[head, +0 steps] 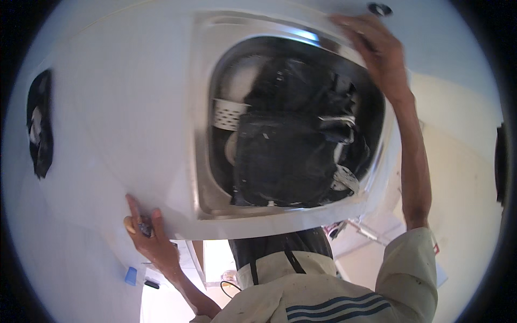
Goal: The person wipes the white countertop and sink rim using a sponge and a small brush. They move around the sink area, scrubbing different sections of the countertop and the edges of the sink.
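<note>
A stainless steel sink (202, 161) is set in a pale countertop (121, 101) before me. Black items that look like cloth or bags (282, 157) lie heaped in it, partly over its front rim. Beside them is a white perforated plastic basket (230, 115), partly covered. My left hand (155, 242) rests at the counter's front edge, left of the sink. Its fingers curl round a small dark bluish object (146, 229), too unclear to name. Blurred, my right hand (379, 48) is over the sink's far right corner; whether it holds anything is unclear.
A dark round fitting or object (379, 9) lies beyond my right hand. At the far left is a crumpled black item (40, 125) with a pale patch. Below the counter are a blue object (131, 276) and a black object (152, 284).
</note>
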Available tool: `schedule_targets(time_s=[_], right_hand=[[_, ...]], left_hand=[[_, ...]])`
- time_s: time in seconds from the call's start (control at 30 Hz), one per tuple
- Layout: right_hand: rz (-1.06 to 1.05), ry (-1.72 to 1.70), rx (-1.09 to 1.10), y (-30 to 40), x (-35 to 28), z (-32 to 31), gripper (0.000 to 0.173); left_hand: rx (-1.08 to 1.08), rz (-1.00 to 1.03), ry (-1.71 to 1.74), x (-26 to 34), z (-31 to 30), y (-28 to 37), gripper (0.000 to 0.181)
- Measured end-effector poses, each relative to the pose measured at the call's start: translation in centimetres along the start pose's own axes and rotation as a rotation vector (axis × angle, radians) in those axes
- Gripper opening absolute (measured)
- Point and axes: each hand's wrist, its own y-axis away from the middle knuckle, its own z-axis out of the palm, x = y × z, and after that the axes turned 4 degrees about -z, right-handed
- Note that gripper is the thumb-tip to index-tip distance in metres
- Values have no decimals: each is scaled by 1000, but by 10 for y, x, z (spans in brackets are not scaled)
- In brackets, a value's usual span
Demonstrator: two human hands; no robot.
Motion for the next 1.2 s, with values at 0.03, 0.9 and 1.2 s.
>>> schedule_targets(time_s=[0.03,0.9,1.2], right_hand=[[111,118,68,33,13,-26,26],[765,297,453,201,44,-29,23],[760,303,277,214,35,-46,11]], left_hand=[[15,12,-8,2,1,1,62],[-41,144,-186,-7,-2,-7,59],[-67,40,-200,14,3,5,60]])
